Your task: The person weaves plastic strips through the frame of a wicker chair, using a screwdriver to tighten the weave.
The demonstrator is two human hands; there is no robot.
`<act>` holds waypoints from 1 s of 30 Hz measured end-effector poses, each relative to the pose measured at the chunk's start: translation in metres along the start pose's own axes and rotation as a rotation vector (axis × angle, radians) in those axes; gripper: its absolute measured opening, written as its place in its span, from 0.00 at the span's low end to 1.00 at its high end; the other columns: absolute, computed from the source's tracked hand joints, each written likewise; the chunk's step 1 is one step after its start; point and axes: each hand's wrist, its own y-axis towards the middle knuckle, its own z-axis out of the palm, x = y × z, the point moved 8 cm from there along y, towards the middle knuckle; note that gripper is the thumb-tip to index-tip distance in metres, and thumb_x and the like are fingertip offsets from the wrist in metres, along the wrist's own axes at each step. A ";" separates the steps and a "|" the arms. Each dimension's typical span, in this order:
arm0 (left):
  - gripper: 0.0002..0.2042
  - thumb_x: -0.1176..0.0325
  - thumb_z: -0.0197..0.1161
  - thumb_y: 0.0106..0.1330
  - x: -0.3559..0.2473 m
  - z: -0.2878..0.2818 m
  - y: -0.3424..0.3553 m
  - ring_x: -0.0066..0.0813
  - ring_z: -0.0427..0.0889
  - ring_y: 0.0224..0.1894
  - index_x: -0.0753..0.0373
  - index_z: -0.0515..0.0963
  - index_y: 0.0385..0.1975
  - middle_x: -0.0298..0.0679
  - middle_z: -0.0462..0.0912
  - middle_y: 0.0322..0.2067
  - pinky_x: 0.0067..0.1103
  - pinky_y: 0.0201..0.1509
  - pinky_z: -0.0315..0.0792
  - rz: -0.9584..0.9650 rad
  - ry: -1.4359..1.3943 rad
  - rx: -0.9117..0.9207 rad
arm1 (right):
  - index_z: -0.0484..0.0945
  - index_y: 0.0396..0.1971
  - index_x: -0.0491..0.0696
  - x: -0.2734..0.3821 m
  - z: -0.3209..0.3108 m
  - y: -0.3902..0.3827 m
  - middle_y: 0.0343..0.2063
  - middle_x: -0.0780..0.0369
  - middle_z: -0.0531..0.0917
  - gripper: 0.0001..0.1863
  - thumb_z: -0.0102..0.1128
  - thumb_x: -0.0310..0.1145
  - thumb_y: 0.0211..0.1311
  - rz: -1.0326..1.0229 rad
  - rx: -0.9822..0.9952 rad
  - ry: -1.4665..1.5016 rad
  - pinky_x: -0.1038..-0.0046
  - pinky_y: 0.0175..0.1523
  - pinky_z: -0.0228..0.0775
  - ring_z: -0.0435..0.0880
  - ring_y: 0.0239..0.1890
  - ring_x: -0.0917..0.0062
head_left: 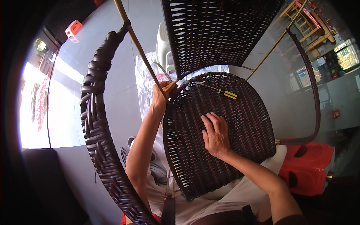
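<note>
A dark brown woven wicker chair lies before me, its seat (pixel 232 120) over my lap and its backrest (pixel 221 33) rising at the far side. At the seat's far left corner, my left hand (pixel 162 94) is closed round the tan frame rod (pixel 145 58); its fingertips are partly hidden. A thin grey strip (pixel 162 69) sticks up beside those fingers. My right hand (pixel 216 135) lies on the middle of the seat, fingers apart, holding nothing. Beyond it, a screwdriver (pixel 227 93) with a yellow and black handle rests on the weave, shaft pointing left.
The wrapped left armrest (pixel 98 120) curves past my left arm; the right armrest (pixel 313 86) arches at the right. A red plastic stool (pixel 307 168) stands near right, a white one (pixel 162 45) behind the chair on silvery sheeting (pixel 144 86). Farther off is an orange stool (pixel 73 28).
</note>
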 end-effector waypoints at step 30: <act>0.10 0.64 0.64 0.59 -0.058 0.035 -0.008 0.18 0.75 0.27 0.66 0.78 0.26 0.32 0.77 0.22 0.19 0.33 0.70 0.335 0.455 0.564 | 0.73 0.15 0.41 -0.030 -0.072 0.116 0.13 0.59 0.74 0.10 0.53 0.23 0.55 -0.081 0.063 -0.282 0.76 0.15 0.69 0.78 0.15 0.74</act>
